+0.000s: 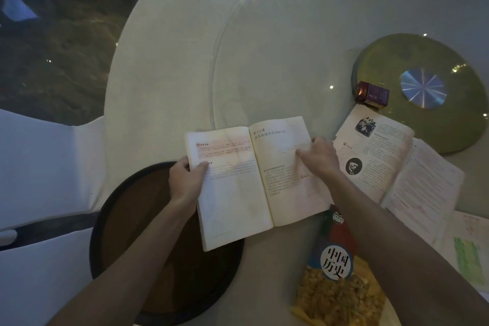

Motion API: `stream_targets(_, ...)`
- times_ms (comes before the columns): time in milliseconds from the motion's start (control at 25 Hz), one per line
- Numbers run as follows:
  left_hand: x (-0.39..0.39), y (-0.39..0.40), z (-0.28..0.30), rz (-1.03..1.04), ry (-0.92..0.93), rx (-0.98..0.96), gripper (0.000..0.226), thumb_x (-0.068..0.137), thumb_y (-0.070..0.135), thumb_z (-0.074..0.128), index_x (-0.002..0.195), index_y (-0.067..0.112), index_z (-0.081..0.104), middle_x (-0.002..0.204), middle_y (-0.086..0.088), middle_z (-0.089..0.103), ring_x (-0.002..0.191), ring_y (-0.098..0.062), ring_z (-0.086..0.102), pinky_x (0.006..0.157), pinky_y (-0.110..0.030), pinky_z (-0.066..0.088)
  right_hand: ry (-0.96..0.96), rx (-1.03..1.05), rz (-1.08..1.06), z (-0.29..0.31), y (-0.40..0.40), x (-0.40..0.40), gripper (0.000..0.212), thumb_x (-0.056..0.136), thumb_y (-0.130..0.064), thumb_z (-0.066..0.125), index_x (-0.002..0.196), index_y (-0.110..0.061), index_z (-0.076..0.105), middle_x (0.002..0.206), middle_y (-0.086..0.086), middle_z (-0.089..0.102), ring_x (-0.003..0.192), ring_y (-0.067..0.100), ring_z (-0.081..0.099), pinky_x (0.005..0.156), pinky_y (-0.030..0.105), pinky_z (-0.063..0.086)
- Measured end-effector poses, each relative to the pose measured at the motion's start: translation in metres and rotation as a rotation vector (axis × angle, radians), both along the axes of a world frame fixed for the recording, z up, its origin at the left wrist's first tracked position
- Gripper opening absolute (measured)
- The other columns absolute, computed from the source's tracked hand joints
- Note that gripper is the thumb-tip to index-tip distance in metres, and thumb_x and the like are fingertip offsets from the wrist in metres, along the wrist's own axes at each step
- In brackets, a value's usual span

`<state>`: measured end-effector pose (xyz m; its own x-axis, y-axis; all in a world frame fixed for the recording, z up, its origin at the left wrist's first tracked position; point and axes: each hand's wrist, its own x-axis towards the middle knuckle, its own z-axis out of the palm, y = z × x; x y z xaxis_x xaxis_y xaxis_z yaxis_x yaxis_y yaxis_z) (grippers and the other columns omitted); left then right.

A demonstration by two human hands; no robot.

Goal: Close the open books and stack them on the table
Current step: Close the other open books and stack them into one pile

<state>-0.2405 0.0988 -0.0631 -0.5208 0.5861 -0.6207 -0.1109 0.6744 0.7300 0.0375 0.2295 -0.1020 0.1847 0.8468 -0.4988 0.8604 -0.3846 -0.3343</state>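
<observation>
An open book (254, 180) with yellowed pages lies at the near edge of the round white table (172, 61). My left hand (185, 180) grips its left page edge, thumb on top. My right hand (318, 157) presses on its right page near the outer edge. To the right lies a second open book (375, 151) with printed portraits. Beyond that, another open book (426, 188) shows pink-marked pages. A closed history book (336, 267) with a colourful cover lies near me, partly under my right forearm.
A dark round stool (158, 246) stands below the table edge, under the open book's left half. A small red and purple box (371, 94) sits by a green disc (423, 87) at the table's centre. White-covered chairs (39, 167) stand at left. Papers with green marks (467, 257) lie at far right.
</observation>
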Motion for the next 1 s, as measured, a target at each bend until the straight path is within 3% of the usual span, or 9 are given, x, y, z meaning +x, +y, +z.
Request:
stream_targets(200,-0.014,0.020,0.042,-0.020,-0.078,0.110,0.026,0.090,0.014,0.072,0.115,0.011,0.071,0.103,-0.005,0.076,0.088,-0.023,0.077,0.074,-0.039,0.064,0.050,-0.088,-0.045,0.005,-0.024,-0.016,0.069,0.078,-0.041,0.070,0.132,-0.002,0.051,0.134,0.019,0.057,0.115,0.039,0.064,0.094,0.054,0.057)
stream_targets(280,-0.007,0.030,0.055,-0.087,-0.100,0.140,0.025,0.087,0.016,0.076,0.111,0.010,0.074,0.099,-0.005,0.078,0.084,-0.021,0.077,0.073,-0.037,0.064,0.021,-0.078,-0.039,0.004,-0.042,-0.021,0.062,0.075,-0.039,0.068,0.124,-0.001,0.061,0.129,0.019,0.063,0.113,0.040,0.065,0.094,0.049,0.058)
stream_targets(400,0.022,0.037,0.064,-0.233,-0.188,0.170,0.015,0.088,0.013,0.075,0.103,0.009,0.075,0.090,-0.006,0.078,0.068,-0.018,0.075,0.056,-0.029,0.060,0.082,-0.102,-0.093,0.009,-0.073,-0.025,0.038,0.078,-0.032,0.064,0.102,-0.008,0.079,0.114,0.019,0.072,0.101,0.034,0.069,0.087,0.038,0.058)
stream_targets(520,0.051,0.027,0.050,-0.374,-0.137,0.172,0.017,0.094,0.010,0.068,0.110,0.012,0.073,0.098,-0.008,0.077,0.085,-0.026,0.077,0.065,-0.035,0.065,0.286,-0.113,-0.243,0.014,-0.103,-0.024,0.027,0.090,-0.016,0.058,0.098,0.001,0.077,0.101,0.024,0.074,0.082,0.026,0.067,0.074,0.041,0.056)
stream_targets(600,0.060,0.014,0.032,-0.398,-0.114,0.144,0.029,0.097,0.015,0.065,0.125,0.011,0.067,0.112,-0.007,0.073,0.094,-0.024,0.074,0.068,-0.032,0.065,0.384,-0.114,-0.333,0.013,-0.120,-0.022,0.029,0.095,-0.013,0.054,0.108,0.004,0.073,0.102,0.024,0.073,0.089,0.032,0.070,0.085,0.051,0.059)
stream_targets(680,0.061,0.000,0.015,-0.453,-0.118,0.135,0.045,0.096,0.030,0.066,0.138,0.013,0.059,0.122,-0.002,0.068,0.103,-0.019,0.071,0.074,-0.029,0.064,0.463,-0.142,-0.395,0.012,-0.133,-0.025,0.029,0.098,-0.013,0.052,0.113,0.003,0.070,0.096,0.017,0.070,0.090,0.030,0.069,0.087,0.049,0.060)
stream_targets(760,0.056,-0.010,0.004,-0.511,-0.038,0.138,0.048,0.095,0.041,0.065,0.136,0.018,0.063,0.128,-0.001,0.068,0.111,-0.016,0.067,0.080,-0.027,0.059,0.541,-0.176,-0.449,0.008,-0.145,-0.027,0.027,0.100,-0.011,0.048,0.110,0.003,0.069,0.093,0.012,0.065,0.085,0.024,0.065,0.078,0.041,0.058)
stream_targets(840,0.044,-0.015,-0.004,-0.524,0.138,0.119,0.047,0.094,0.042,0.065,0.135,0.019,0.064,0.130,-0.001,0.068,0.115,-0.016,0.064,0.084,-0.027,0.055,0.617,-0.191,-0.486,0.009,-0.155,-0.031,0.024,0.104,-0.015,0.047,0.104,-0.004,0.068,0.094,0.012,0.066,0.087,0.026,0.069,0.080,0.040,0.060)
stream_targets(1000,0.008,-0.014,-0.018,-0.521,0.469,-0.026,0.065,0.090,0.042,0.067,0.147,0.016,0.048,0.138,-0.012,0.060,0.123,-0.032,0.060,0.096,-0.051,0.055,0.689,-0.189,-0.493,0.008,-0.169,-0.042,0.027,0.106,-0.021,0.050,0.097,-0.004,0.070,0.092,0.009,0.067,0.086,0.023,0.068,0.080,0.036,0.059)
